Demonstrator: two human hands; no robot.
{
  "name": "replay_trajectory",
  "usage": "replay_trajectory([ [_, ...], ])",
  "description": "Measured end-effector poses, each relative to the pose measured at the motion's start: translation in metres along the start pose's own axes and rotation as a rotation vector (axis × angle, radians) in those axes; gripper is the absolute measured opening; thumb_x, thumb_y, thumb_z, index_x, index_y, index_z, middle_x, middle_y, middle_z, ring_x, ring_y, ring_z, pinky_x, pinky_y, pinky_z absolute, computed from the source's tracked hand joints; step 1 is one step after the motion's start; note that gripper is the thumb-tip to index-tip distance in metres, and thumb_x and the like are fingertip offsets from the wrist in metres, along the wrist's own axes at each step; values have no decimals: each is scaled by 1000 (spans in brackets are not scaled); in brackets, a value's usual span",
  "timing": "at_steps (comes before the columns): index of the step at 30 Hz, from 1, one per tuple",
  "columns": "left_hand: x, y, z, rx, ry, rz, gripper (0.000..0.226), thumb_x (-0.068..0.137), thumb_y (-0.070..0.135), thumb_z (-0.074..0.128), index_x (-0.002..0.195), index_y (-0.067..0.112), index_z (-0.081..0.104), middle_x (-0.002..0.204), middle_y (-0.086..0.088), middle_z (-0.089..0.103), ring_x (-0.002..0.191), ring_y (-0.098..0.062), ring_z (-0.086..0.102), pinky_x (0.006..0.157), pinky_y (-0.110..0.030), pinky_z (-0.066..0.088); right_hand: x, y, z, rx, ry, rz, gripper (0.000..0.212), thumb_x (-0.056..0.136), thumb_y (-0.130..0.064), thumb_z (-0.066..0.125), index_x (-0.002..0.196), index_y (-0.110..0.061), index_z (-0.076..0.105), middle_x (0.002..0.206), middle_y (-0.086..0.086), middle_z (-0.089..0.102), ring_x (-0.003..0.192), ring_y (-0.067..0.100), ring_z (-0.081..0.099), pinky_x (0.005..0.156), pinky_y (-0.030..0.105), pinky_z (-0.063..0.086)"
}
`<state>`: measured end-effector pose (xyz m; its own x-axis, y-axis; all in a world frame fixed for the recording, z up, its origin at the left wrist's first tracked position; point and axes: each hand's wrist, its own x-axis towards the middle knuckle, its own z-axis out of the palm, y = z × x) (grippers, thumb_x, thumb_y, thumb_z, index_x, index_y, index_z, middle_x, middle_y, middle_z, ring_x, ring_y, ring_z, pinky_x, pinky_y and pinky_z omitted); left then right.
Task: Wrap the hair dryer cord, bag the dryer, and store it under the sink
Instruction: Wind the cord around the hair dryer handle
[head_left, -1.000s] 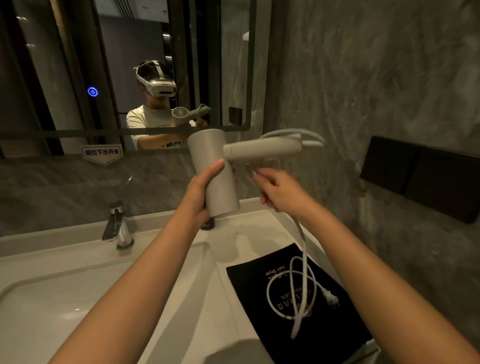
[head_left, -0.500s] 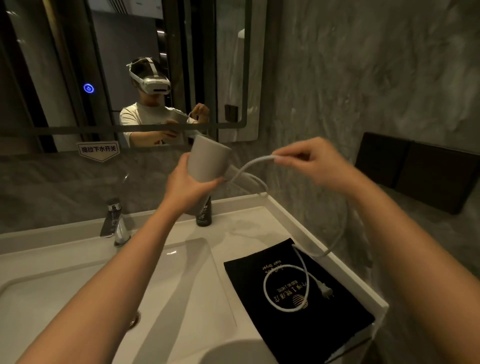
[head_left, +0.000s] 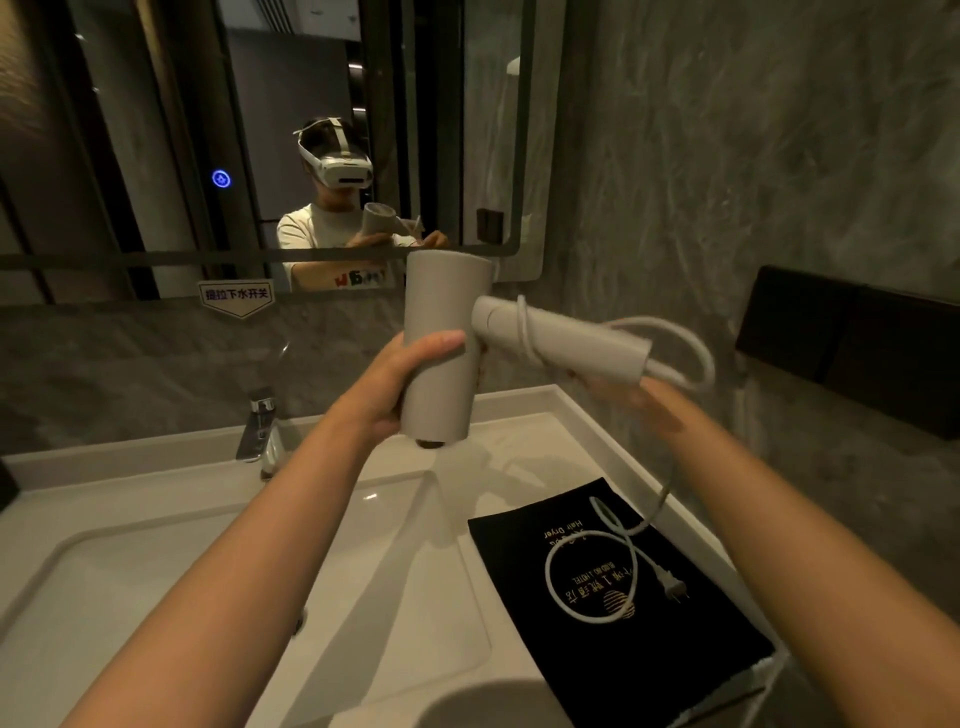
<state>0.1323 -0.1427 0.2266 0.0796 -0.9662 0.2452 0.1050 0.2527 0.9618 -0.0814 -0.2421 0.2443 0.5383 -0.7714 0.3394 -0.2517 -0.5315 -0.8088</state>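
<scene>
Dryer (head_left: 441, 358) barrel clasped by left hand (head_left: 400, 384); blurred right hand (head_left: 631, 402) grip under handle unclear, perhaps pinching cord (head_left: 675, 353).

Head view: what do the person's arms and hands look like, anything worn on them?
Both forearms are bare up to the frame edge, with no sleeve in direct view. The left hand shows no glove, ring or watch. The right hand is motion-blurred, so small items cannot be ruled out.

basin (head_left: 156, 597) open, bag (head_left: 649, 649) and cord (head_left: 587, 616) cover right counter
</scene>
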Motion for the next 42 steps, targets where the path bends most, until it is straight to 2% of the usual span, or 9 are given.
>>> replay_trajectory([
  [2, 3, 3, 11, -64, 95, 14, 48, 69, 30, 70, 113, 16, 57, 91, -5, 70, 81, -17, 67, 69, -34, 57, -11, 4, 18, -97, -44, 15, 26, 93, -31, 49, 104, -15, 66, 67, -7, 51, 62, 11, 50, 69, 27, 46],
  [6, 15, 1, 17, 31, 384, 69, 73, 68, 39, 78, 129, 17, 45, 112, -8, 62, 100, -23, 63, 77, -39, 56, -25, 12, 39, -207, -55, -61, 31, 94, -30, 52, 123, -22, 62, 51, -10, 52, 46, 2, 46, 51, 13, 37],
  [11, 21, -9, 21, 327, 652, 205, 72, 71, 32, 80, 129, 18, 41, 110, -1, 53, 96, -17, 57, 73, -26, 50, -42, -9, 16, -437, -185, -78, 22, 90, -29, 59, 110, -30, 68, 63, -1, 58, 60, 12, 54, 63, 33, 47],
  [16, 18, -11, 21, 672, 509, 262, 78, 71, 32, 80, 134, 23, 35, 113, 3, 46, 100, -16, 50, 77, -31, 43, -34, -36, -28, -561, -83, -155, 15, 86, -28, 64, 99, -26, 72, 83, -2, 70, 76, 16, 63, 70, 36, 51],
  [20, 13, 4, 18, 745, 170, 212, 68, 71, 29, 80, 124, 32, 37, 107, 9, 48, 96, -11, 53, 75, -27, 47, -20, -49, -57, -609, 57, -312, 20, 81, -32, 68, 100, -26, 72, 79, -16, 56, 74, 2, 55, 69, 25, 44],
  [27, 0, 24, 18, 359, -112, 83, 62, 51, 42, 73, 108, 30, 51, 100, -3, 63, 82, -11, 67, 64, -24, 55, -9, -38, -68, -337, 94, -268, 19, 76, -44, 63, 89, -33, 71, 74, -8, 63, 65, 5, 55, 61, 22, 43],
  [31, 3, 24, 26, 127, -132, 69, 53, 55, 31, 70, 105, 21, 54, 77, 3, 73, 67, -9, 69, 57, -25, 57, 1, 27, -50, -145, 46, 27, 26, 91, -36, 56, 93, -17, 74, 82, 3, 67, 78, 14, 64, 62, 24, 52],
  [36, 10, 16, 42, -186, 2, 13, 41, 66, 28, 70, 104, 16, 58, 80, -4, 71, 68, -13, 69, 62, -30, 59, -8, 12, -6, 83, 30, -25, 37, 98, -27, 43, 102, 3, 64, 71, 21, 52, 57, 26, 51, 53, 30, 47],
  [42, 25, 9, 36, -281, 292, 71, 58, 74, 30, 74, 125, 14, 51, 96, -6, 67, 83, -18, 67, 68, -35, 56, -33, 3, 15, 183, -100, -38, 32, 101, -18, 35, 104, 6, 57, 52, 7, 38, 37, 10, 39, 43, 23, 46],
])
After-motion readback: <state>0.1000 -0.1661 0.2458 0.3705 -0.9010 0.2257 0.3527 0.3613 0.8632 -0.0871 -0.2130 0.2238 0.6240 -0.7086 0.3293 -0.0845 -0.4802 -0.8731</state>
